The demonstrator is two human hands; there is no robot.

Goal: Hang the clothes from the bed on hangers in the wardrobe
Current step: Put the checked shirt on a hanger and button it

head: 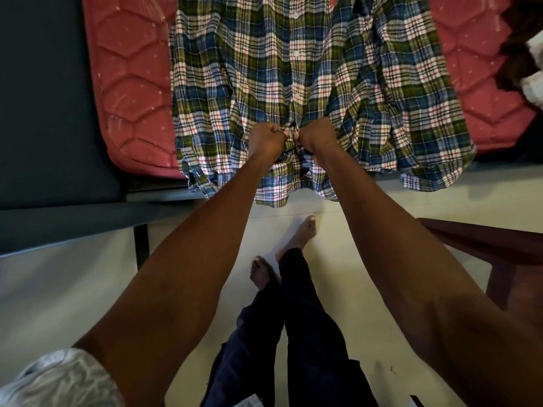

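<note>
— Both hands first: how do they sit?

— Left hand [266, 139] and right hand [316, 136] are fists close together, nearly knuckle to knuckle, each with fingers curled into the front of a plaid button-up shirt [293, 83]. They pinch the cloth on either side of the buttoned front strip, low on the shirt near its hem.

— And the shirt, which way does it run?

— Its long axis runs away from the person, hem nearest, collar end off the top edge of the view. White buttons [295, 15] line up along the middle. It lies front up on a pink quilted mattress [129, 83], and the hem and lower corners hang over the mattress edge toward the pale tiled floor [367, 207].

— Anything holding other things?

— Only the bed. The mattress rests on a dark bed frame [58, 212] that runs along the left. At the far right on the mattress sits a heap of dark and white cloth [526, 54], cut off by the picture edge, so what garments these are I cannot tell.

— What else is hard to make out?

— A dark wooden piece of furniture [482, 239] juts in at the right, only partly seen. The shirt's sleeves are bunched into folds along both sides. Below, bare feet [299, 236] and dark trousers [293, 333] stand on the floor.
</note>
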